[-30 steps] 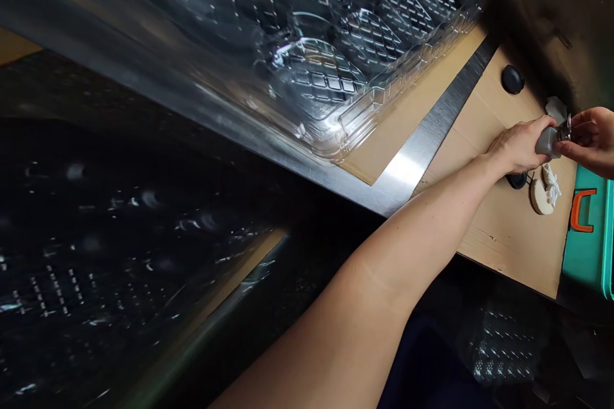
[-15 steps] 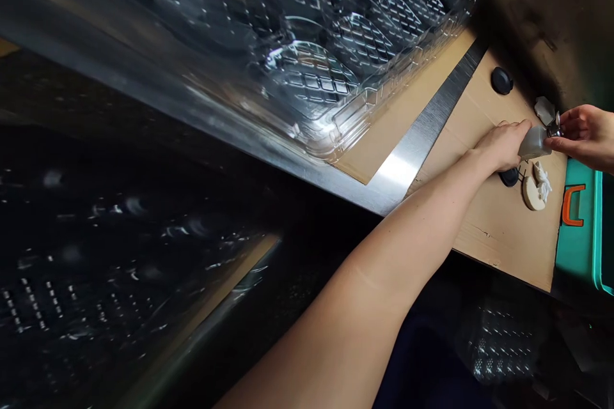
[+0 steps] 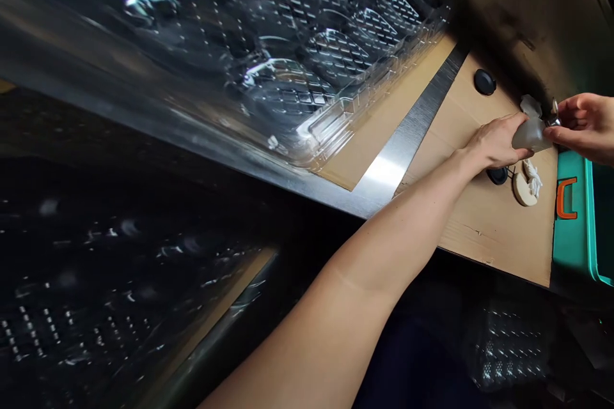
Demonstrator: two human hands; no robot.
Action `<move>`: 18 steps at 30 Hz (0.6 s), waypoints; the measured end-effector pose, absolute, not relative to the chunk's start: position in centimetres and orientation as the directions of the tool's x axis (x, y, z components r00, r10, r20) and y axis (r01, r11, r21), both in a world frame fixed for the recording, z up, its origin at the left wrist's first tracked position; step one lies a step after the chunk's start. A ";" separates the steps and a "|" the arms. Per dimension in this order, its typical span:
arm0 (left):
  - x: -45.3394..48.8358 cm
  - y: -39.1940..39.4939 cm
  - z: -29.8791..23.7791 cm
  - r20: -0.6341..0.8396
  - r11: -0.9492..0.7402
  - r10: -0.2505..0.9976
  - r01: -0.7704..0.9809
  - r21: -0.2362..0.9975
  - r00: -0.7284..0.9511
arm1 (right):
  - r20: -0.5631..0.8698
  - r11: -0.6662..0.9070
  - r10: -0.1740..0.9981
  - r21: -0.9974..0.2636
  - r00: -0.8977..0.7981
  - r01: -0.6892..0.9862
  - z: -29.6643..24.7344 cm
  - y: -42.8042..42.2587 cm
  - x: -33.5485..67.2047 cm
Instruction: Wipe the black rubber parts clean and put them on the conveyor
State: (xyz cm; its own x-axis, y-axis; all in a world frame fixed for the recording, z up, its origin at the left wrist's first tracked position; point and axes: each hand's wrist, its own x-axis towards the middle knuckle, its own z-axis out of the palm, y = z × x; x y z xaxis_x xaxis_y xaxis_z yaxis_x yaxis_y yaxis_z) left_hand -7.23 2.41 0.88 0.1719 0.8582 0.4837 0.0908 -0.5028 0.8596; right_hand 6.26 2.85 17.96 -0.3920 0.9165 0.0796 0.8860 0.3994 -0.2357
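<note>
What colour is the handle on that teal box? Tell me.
The handle is orange, on the teal box; it shows best in the head view.

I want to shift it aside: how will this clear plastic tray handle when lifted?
Probably light and slightly flexible: the clear plastic tray looks like thin moulded sheet. Its ribbed pockets should add some stiffness, and its glossy surface may prove slippery.

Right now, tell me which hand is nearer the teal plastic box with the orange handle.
Right hand: just above the teal plastic box, not touching. The left hand, closed on a translucent gray piece, is farther off.
</note>
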 end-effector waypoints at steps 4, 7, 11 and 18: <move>-6.4 1.5 2.3 0.588 -0.559 0.771 -0.184 0.809 0.244 | -0.050 0.351 0.934 -0.041 -0.353 0.935 21.6 -1.2 5.6; -6.1 0.0 3.4 0.605 -0.513 0.709 -0.324 0.795 0.362 | -0.076 0.397 0.915 -0.001 -0.396 0.918 23.9 -4.1 5.9; -5.4 -2.4 3.9 0.543 -0.440 0.664 -0.318 0.840 0.515 | -0.063 0.420 0.905 -0.034 -0.421 0.907 26.6 -7.7 8.0; -3.1 -6.2 3.5 0.433 -0.416 0.678 -0.176 0.892 0.594 | 0.081 0.443 0.896 -0.123 -0.436 0.888 25.9 -12.1 14.2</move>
